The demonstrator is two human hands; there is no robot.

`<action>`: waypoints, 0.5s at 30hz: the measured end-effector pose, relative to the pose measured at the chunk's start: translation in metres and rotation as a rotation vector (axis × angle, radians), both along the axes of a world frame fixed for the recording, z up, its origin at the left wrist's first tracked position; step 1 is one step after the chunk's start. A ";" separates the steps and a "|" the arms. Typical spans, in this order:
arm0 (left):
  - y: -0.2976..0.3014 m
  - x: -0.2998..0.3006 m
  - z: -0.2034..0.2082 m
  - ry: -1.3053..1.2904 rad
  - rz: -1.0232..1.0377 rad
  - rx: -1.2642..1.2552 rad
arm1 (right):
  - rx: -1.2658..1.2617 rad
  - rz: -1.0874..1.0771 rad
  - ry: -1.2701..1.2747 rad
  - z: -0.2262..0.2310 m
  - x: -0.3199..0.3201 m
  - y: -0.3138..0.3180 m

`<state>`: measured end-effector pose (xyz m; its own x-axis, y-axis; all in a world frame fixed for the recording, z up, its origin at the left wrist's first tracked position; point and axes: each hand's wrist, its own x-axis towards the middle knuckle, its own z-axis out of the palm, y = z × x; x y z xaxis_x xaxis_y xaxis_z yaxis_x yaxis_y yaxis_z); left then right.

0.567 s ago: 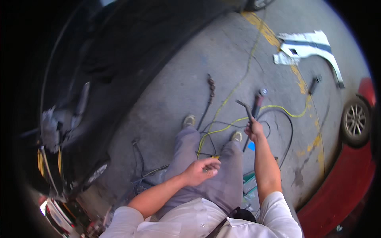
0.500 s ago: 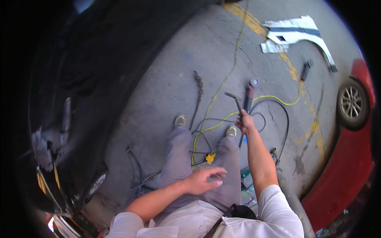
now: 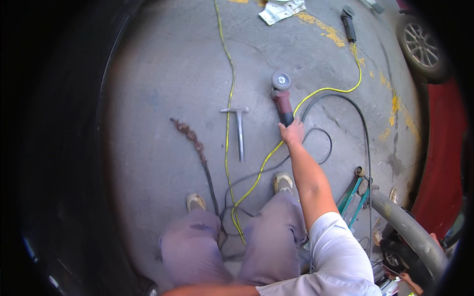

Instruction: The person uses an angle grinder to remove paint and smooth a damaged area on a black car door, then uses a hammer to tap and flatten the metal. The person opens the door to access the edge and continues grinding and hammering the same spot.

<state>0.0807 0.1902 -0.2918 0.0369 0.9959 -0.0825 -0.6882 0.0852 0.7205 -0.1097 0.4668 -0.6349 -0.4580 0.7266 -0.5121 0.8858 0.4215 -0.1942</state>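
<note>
My right hand [image 3: 292, 132] is at the black-gripped, dark-red angle grinder [image 3: 283, 102], well in from the grey concrete floor's [image 3: 153, 79] right edge, finger closure unclear, left hand out of view; lifting could snag, as the slim yellow cord [image 3: 330, 89] and arcing black cable [image 3: 364, 123] crowd the grip.

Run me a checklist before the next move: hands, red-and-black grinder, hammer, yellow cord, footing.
1. Right hand at the rear handle of the red-and-black grinder: ok.
2. Fingers fully closed around it: cannot tell, the back of the hand hides them.
3. Left hand visible: not ok, out of view.
4. Hammer clear of the yellow cord: not ok, it lies on the floor with its head crossing the cord.
5. Grinder disc at a standstill: cannot tell from this picture.
6. Shoes off the yellow cord: ok, it runs between them.
</note>
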 end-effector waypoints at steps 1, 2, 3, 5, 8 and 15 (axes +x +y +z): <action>0.000 -0.006 -0.009 -0.013 -0.034 -0.024 | -0.055 -0.006 -0.004 -0.008 -0.010 0.016; 0.000 -0.012 -0.014 -0.025 -0.070 -0.042 | -0.066 -0.036 0.015 -0.012 -0.011 0.020; 0.000 -0.017 -0.017 -0.040 -0.099 -0.073 | -0.079 -0.033 -0.016 -0.013 -0.016 0.029; 0.000 -0.027 -0.013 -0.080 -0.178 -0.119 | -0.170 -0.032 -0.043 -0.004 -0.021 0.030; -0.004 -0.032 0.012 -0.165 -0.311 -0.155 | -0.474 -0.412 0.173 0.039 -0.020 0.012; -0.051 -0.057 0.132 -0.237 0.021 -0.270 | -0.775 -0.566 0.368 0.272 0.090 -0.048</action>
<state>0.0239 0.1396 -0.1594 0.0664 0.9401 -0.3342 -0.8368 0.2349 0.4946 -0.0195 0.4193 -0.3628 -0.3744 0.4145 -0.8295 0.7463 -0.3963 -0.5349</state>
